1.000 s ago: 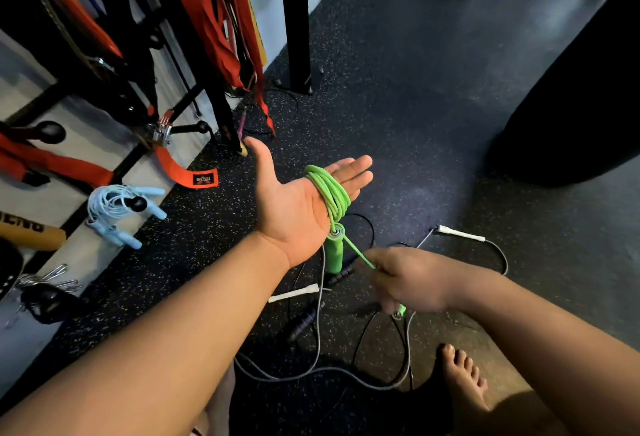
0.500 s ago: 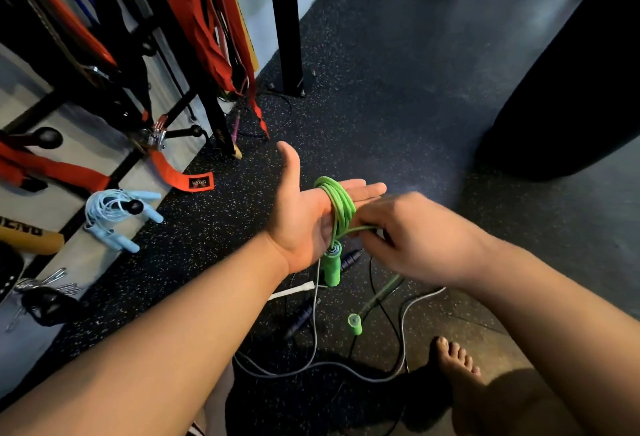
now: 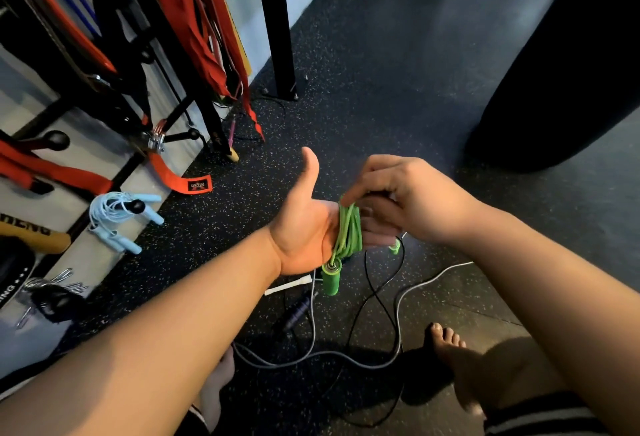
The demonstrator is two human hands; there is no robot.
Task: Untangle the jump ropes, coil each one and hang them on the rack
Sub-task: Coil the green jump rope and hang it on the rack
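Observation:
A green jump rope (image 3: pixel 349 233) is wound in several loops around the straight fingers of my left hand (image 3: pixel 306 227), palm up, thumb raised. One green handle (image 3: pixel 330 278) hangs below that palm; the other green handle (image 3: pixel 394 247) shows just under my right hand. My right hand (image 3: pixel 405 196) sits over the left fingertips with curled fingers pinching the rope at the top of the coil. On the floor beneath lie a grey rope (image 3: pixel 398 324) with a white handle (image 3: pixel 289 287) and a thin black rope (image 3: pixel 375 297) with a dark handle (image 3: pixel 296 312), crossing each other.
The black rack (image 3: pixel 194 82) stands at the left with red straps (image 3: pixel 187 13) and bands hanging. A coiled light-blue jump rope (image 3: pixel 119 215) hangs on a peg low on it. A black punching bag (image 3: pixel 568 65) fills the right. My bare feet (image 3: pixel 450 352) stand by the ropes.
My right hand rose from below the left palm to over the fingertips, wrapping more green rope onto the coil. The second green handle came up off the floor to the hands.

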